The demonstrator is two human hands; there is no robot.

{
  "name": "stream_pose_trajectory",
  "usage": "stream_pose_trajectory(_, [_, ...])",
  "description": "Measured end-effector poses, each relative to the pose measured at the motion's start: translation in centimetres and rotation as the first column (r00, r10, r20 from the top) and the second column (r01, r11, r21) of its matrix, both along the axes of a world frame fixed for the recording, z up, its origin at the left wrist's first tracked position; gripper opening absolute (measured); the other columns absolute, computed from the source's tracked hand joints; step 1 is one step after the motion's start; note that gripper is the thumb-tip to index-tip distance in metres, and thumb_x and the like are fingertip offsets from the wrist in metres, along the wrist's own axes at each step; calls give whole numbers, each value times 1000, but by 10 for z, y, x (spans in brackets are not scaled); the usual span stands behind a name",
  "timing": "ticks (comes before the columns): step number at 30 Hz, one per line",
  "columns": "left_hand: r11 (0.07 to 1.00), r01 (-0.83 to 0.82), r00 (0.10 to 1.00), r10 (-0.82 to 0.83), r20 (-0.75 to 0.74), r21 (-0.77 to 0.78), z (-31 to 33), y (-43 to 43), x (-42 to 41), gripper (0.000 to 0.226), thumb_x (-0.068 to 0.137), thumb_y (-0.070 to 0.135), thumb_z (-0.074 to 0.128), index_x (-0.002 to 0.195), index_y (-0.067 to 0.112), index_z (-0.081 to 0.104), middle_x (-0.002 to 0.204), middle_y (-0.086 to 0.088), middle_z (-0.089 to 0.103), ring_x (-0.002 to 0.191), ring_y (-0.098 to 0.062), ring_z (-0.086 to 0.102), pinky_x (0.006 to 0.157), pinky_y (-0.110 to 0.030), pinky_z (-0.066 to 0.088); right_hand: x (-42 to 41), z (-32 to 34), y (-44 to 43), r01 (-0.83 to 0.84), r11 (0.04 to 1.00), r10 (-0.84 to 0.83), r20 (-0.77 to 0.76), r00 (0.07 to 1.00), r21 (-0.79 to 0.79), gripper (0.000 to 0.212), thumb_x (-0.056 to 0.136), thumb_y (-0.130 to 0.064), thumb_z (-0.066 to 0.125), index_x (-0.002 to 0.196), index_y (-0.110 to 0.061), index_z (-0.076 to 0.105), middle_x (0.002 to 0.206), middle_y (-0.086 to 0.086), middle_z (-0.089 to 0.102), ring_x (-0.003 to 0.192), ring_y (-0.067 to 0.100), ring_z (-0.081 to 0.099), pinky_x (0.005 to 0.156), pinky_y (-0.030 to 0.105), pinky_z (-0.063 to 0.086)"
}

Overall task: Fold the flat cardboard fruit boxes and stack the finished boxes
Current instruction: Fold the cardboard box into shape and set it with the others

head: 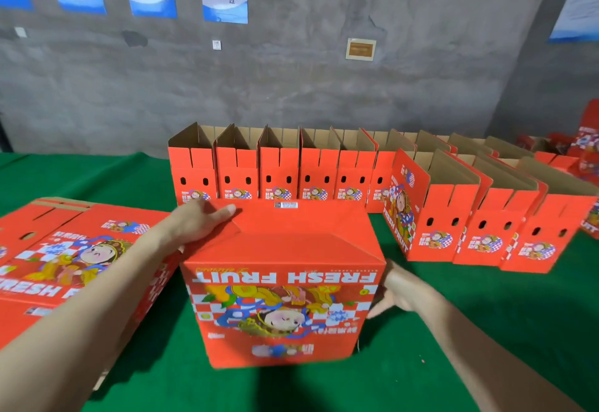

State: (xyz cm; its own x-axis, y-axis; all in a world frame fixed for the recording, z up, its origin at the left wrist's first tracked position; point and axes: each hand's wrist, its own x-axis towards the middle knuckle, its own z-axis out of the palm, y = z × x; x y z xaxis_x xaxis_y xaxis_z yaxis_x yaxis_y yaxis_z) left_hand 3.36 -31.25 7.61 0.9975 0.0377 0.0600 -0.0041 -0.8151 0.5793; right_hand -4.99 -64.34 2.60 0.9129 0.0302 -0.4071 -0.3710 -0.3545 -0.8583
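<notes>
Your left hand (197, 223) presses flat on the red cardboard box (282, 308), right hand (398, 288) spread against its side; green table (470, 330), grey concrete wall (291, 87).

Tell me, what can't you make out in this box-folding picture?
Right hand: head view; the box being folded hides its fingertips, so its grip is unclear.
Flat stack: head view; cut off by the left edge, count unknown.
Barcode label: head view; too small to read.
Far-right boxes: head view; blurred, cut by the right edge.
</notes>
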Motion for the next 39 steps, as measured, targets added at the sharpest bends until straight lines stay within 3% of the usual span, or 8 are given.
stream_pose_trajectory(6, [989, 17, 969, 20, 246, -148, 26, 4, -1, 53, 83, 59, 58, 107, 12, 56, 99, -6, 65, 92, -28, 62, 83, -38, 48, 12, 28, -10, 161, 985, -166, 98, 981, 56, 36, 99, -41, 42, 86, -11, 56, 77, 8, 63, 80, 26, 65, 76, 41, 54])
stream_pose_trajectory(12, [976, 49, 911, 43, 410, -211, 9, 7, -9, 49, 85, 45, 64, 123, 17, 50, 103, -1, 60, 92, -23, 56, 81, -32, 42, 14, 18, -24, 113, 938, -126, 18, 992, 327, 43, 81, -59, 58, 68, -20, 67, 69, 5, 65, 63, 20, 60, 64, 33, 43])
stream_pose_trajectory(17, [959, 110, 851, 45, 523, -262, -7, 8, -11, 34, 89, 31, 64, 119, 22, 50, 98, 5, 59, 85, -15, 54, 76, -26, 38, 16, 9, -27, 121, 726, -178, 14, 984, 677, 13, 73, -24, 70, 83, -16, 74, 85, 10, 72, 72, 22, 71, 57, 32, 57])
stream_pose_trajectory(21, [902, 169, 848, 72, 524, -398, -17, 7, -10, 14, 98, 24, 47, 112, 22, 49, 101, 1, 54, 85, -6, 48, 74, -19, 34, 19, 10, -26, 36, 685, -146, 89, 985, 728, 53, 71, -6, 66, 118, -31, 59, 87, 5, 72, 71, 20, 64, 55, 30, 51])
stream_pose_trajectory(25, [817, 58, 953, 126, 275, -574, -33, 0, -6, 31, 100, 33, 41, 122, 13, 51, 103, -3, 58, 94, -14, 53, 88, -28, 40, 21, 11, -19, 36, 766, -218, 207, 954, 642, 96, 60, 1, 73, 138, -42, 36, 88, 8, 65, 71, 16, 54, 65, 32, 45])
stream_pose_trajectory(28, [949, -26, 981, 86, 176, -315, -41, -8, -7, 61, 91, 30, 61, 142, 6, 37, 141, -15, 45, 129, -27, 44, 110, -38, 32, 18, 9, -11, 9, 834, -209, 299, 931, 552, 105, 67, 1, 77, 143, -49, 25, 93, 12, 57, 81, 18, 62, 71, 31, 51])
stream_pose_trajectory(33, [966, 152, 977, -115, 177, -209, -46, -53, -22, 57, 90, 35, 62, 139, 13, 44, 142, -10, 47, 130, -23, 44, 104, -33, 36, 17, -11, 11, 88, 970, -199, 531, 824, 228, 95, 77, 2, 74, 122, -66, 27, 129, 9, 35, 99, 18, 52, 97, 37, 46])
stream_pose_trajectory(39, [853, 301, 953, -279, 115, -426, -57, -104, -31, 52, 92, 41, 55, 137, 18, 44, 137, 0, 51, 110, -10, 54, 96, -27, 42, 8, -69, 15, 131, 986, -37, 634, 773, -102, 90, 79, 14, 52, 140, -48, 25, 116, -11, 49, 73, 8, 50, 70, 5, 42])
